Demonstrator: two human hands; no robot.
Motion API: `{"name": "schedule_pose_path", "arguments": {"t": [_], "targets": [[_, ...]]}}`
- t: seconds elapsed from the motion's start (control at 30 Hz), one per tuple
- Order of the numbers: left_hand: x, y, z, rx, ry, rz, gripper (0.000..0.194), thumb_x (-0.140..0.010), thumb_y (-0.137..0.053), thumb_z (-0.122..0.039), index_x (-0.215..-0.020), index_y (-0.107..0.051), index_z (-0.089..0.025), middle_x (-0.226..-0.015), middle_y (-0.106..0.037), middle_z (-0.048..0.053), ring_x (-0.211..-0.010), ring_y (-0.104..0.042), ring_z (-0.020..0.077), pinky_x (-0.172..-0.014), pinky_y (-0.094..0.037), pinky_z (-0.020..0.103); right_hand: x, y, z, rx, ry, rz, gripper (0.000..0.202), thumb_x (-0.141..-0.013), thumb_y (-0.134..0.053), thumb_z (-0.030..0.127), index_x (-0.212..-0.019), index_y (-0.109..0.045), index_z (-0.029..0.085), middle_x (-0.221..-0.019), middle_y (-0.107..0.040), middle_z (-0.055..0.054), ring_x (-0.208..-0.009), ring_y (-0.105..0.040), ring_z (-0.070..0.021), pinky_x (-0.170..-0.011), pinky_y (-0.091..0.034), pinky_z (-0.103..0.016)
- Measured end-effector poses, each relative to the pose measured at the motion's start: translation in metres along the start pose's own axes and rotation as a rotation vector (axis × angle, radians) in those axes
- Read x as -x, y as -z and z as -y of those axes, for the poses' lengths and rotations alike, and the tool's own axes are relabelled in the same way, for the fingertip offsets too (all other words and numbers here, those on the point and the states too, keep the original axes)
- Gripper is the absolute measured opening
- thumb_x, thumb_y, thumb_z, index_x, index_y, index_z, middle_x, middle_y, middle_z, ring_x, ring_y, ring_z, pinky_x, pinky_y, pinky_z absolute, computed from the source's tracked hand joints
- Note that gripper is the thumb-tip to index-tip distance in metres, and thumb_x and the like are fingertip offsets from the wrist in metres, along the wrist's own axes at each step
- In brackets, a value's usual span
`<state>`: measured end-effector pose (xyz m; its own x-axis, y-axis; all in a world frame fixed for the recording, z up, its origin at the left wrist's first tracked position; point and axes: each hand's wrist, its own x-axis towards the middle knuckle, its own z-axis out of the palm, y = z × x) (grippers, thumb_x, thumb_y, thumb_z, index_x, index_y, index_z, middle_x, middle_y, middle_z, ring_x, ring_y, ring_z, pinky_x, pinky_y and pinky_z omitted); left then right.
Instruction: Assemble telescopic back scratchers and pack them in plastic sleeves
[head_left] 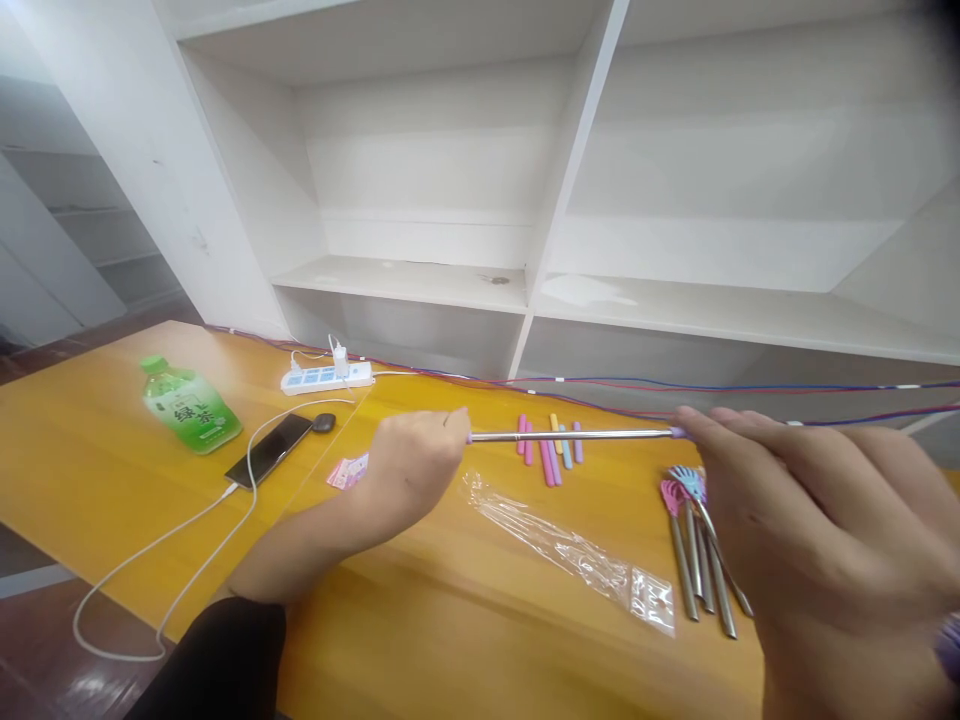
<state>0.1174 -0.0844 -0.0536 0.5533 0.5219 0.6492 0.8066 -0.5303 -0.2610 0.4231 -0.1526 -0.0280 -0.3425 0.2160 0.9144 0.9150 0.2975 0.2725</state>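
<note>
A thin telescopic back scratcher (577,435) is stretched level between my two hands, its metal rod showing purple at both ends. My left hand (420,455) is closed around the left end, and my right hand (817,510), large in the foreground, grips the right end. Both tips are hidden in my fists. Below and left of my right hand lie several metal back scratchers (701,560) with pink and blue claw heads. Behind the rod are several coloured grip sleeves (550,462) in pink, purple, yellow and blue. A clear plastic bag (570,545) lies flat below the rod.
To the left are a green tea bottle (191,405), a phone (270,450) on a white cable (251,500), and a small black object (324,423). A power strip (328,377) and cables run along the back, under white shelves (405,280). A pink packet (347,471) is partly behind my left hand.
</note>
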Motion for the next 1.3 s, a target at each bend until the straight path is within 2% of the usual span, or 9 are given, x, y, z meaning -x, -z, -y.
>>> {"name": "schedule_pose_path", "arguments": {"t": [0.03, 0.1, 0.2, 0.43, 0.77, 0.9, 1.1, 1.23, 1.3], "targets": [[0.002, -0.001, -0.005, 0.014, -0.005, 0.028, 0.024, -0.085, -0.053, 0.001, -0.070, -0.054, -0.019, -0.056, -0.056, 0.000, -0.047, -0.046, 0.0139, -0.049, -0.019, 0.030, -0.003, -0.002, 0.016, 0.033, 0.143, -0.016, 0.044, -0.086, -0.078, 0.000, -0.124, -0.073, 0.021, -0.091, -0.073, -0.007, -0.078, -0.063, -0.0210, -0.068, -0.047, -0.036], [0.005, -0.003, -0.011, 0.026, -0.031, 0.036, 0.025, -0.086, -0.051, 0.001, -0.070, -0.054, -0.019, -0.057, -0.056, 0.001, -0.047, -0.045, 0.0147, -0.048, -0.018, 0.031, -0.008, -0.005, 0.045, 0.006, 0.295, 0.031, 0.046, -0.086, -0.074, -0.006, -0.127, -0.067, 0.013, -0.090, -0.072, -0.008, -0.078, -0.063, -0.0212, -0.070, -0.049, -0.037], [0.005, -0.005, -0.012, 0.038, -0.076, 0.014, 0.029, -0.089, -0.048, 0.000, -0.067, -0.050, -0.020, -0.054, -0.053, 0.001, -0.045, -0.041, 0.0143, -0.048, -0.015, 0.032, -0.013, -0.007, 0.068, -0.020, 0.312, 0.087, 0.041, -0.086, -0.071, -0.009, -0.123, -0.066, 0.008, -0.089, -0.071, -0.010, -0.075, -0.057, -0.0206, -0.069, -0.045, -0.038], [0.000, -0.004, -0.002, 0.066, -0.112, 0.149, 0.024, -0.083, -0.050, 0.000, -0.069, -0.051, -0.019, -0.055, -0.054, 0.001, -0.046, -0.042, 0.0149, -0.050, -0.011, 0.033, -0.008, -0.020, 0.047, -0.224, 0.221, 0.197, 0.025, -0.093, -0.070, -0.001, -0.115, -0.068, 0.012, -0.080, -0.063, -0.005, -0.069, -0.043, -0.0163, -0.061, -0.034, -0.034], [-0.004, -0.004, -0.015, 0.218, -0.056, 0.259, 0.021, -0.100, -0.048, -0.022, -0.079, -0.052, -0.020, -0.065, -0.060, 0.001, -0.052, -0.049, 0.0146, -0.051, -0.016, 0.032, -0.008, -0.023, 0.028, -0.157, 0.136, 0.244, 0.007, -0.098, -0.072, 0.014, -0.096, -0.068, 0.020, -0.081, -0.062, -0.001, -0.071, -0.050, -0.0142, -0.064, -0.033, -0.032], [-0.011, -0.001, -0.016, 0.313, -0.024, 0.379, 0.019, -0.103, -0.050, -0.037, -0.096, -0.054, -0.020, -0.073, -0.065, 0.002, -0.059, -0.058, 0.0180, -0.051, -0.024, 0.032, 0.005, -0.037, 0.018, -0.172, -0.003, 0.368, 0.013, -0.105, -0.062, 0.029, -0.099, -0.065, 0.018, -0.087, -0.065, -0.005, -0.080, -0.058, -0.0175, -0.066, -0.036, -0.031], [-0.023, -0.014, -0.008, 0.481, 0.005, 0.492, 0.016, -0.104, -0.039, -0.025, -0.112, -0.052, -0.020, -0.103, -0.069, 0.007, -0.075, -0.066, 0.0212, -0.065, -0.046, 0.035, 0.020, -0.068, 0.013, -0.324, -0.284, 0.671, 0.038, -0.108, -0.050, 0.052, -0.128, -0.061, 0.021, -0.106, -0.070, -0.008, -0.085, -0.068, -0.0218, -0.060, -0.040, -0.030], [-0.026, -0.030, -0.004, 0.610, 0.068, 0.428, 0.022, -0.100, -0.043, -0.018, -0.120, -0.051, -0.021, -0.113, -0.068, 0.009, -0.086, -0.069, 0.0214, -0.072, -0.051, 0.035, 0.018, -0.076, 0.012, -0.437, -0.619, 0.617, 0.070, -0.098, -0.061, 0.067, -0.146, -0.050, 0.018, -0.107, -0.070, -0.012, -0.081, -0.069, -0.0252, -0.063, -0.049, -0.034], [-0.025, -0.036, -0.007, 0.676, 0.104, 0.356, 0.023, -0.102, -0.042, -0.017, -0.123, -0.049, -0.021, -0.113, -0.068, 0.009, -0.085, -0.069, 0.0196, -0.072, -0.051, 0.033, 0.016, -0.078, 0.016, -0.643, -0.794, 0.594, 0.076, -0.095, -0.065, 0.070, -0.146, -0.047, 0.016, -0.098, -0.071, -0.012, -0.073, -0.068, -0.0233, -0.063, -0.051, -0.035]]}}
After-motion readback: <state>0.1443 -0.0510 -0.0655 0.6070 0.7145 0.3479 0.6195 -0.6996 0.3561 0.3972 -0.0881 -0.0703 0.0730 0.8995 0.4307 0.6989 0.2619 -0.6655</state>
